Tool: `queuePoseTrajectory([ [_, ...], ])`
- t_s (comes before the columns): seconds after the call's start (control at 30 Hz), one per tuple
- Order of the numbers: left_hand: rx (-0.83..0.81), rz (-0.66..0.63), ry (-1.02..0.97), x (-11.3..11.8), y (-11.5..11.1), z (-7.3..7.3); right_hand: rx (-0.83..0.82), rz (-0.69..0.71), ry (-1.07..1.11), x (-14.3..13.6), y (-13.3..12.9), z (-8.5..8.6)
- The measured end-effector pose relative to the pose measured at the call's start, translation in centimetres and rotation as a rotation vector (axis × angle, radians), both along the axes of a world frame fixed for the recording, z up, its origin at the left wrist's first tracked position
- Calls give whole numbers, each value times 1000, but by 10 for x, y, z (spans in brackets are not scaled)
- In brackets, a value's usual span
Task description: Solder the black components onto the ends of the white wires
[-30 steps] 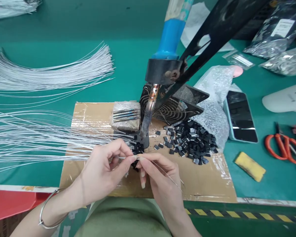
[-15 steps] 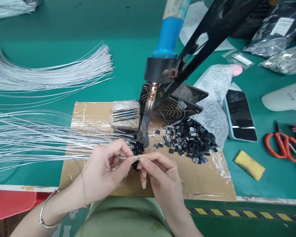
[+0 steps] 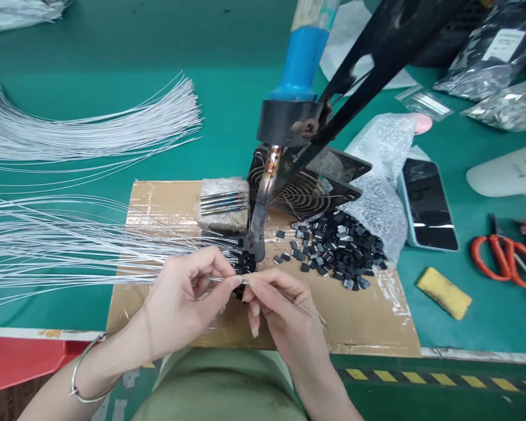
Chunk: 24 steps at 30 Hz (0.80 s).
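Between the fingertips of my left hand (image 3: 197, 298) and my right hand (image 3: 284, 310) is a thin wire (image 3: 304, 310), pinched by both just in front of the soldering iron tip (image 3: 256, 228). Its free ends stick out to the right past my right hand. Both hands are closed, their thumbs nearly touching. Behind my fingers, small black connectors (image 3: 245, 260) sit at the ends of a bundle of white wires (image 3: 79, 245) spread to the left. My fingertips hide the gripped part of the wire.
A metal arm (image 3: 355, 82) holds the iron above a fan (image 3: 302, 187). Loose black connectors (image 3: 342, 245) lie in a pile on the cardboard (image 3: 377, 327). To the right are a phone (image 3: 429, 204), a yellow sponge (image 3: 444, 292) and red-handled scissors (image 3: 504, 257). More white wires (image 3: 114, 134) lie back left.
Both hands keep the same pinch, with only a very slight shift of the fingers and of the wire ends. Nothing else has visibly moved.
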<state>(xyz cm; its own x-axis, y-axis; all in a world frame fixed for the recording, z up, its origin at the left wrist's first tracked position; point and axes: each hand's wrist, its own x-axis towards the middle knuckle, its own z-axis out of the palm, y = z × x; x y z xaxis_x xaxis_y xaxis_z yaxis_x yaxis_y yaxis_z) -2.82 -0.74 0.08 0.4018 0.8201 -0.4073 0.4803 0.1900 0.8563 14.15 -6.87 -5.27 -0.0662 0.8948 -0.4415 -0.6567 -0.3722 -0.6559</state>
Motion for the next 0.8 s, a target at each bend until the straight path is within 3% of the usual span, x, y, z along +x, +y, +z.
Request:
queuePoseTrajectory([
  [0.3, 144, 67, -7, 2, -10, -12, -26, -76, -29, -7, 2, 0],
  [0.8, 93, 115, -80, 4, -12, -12, -30, -122, 32, -12, 4, 4],
])
